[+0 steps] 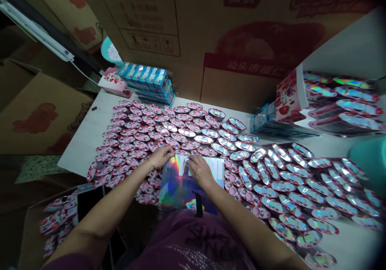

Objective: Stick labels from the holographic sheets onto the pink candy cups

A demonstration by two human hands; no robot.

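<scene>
A shiny holographic sticker sheet with several pale strips along its far part lies in front of my body. My right hand is over the sheet, its thumb and fingers pinched at the top of a pale strip. Beside the sheet's far left corner, my left hand has its fingertips pressed together; what they hold, if anything, is too small to make out. Around both hands stand many small oval-topped packs. Those at left have a pink round centre; those at right show shiny silvery tops.
A large cardboard carton stands behind the white table. Blue boxes are stacked at the back left. A strawberry-print box of packs lies at the back right, near a teal tub. An open carton of packs is at lower left.
</scene>
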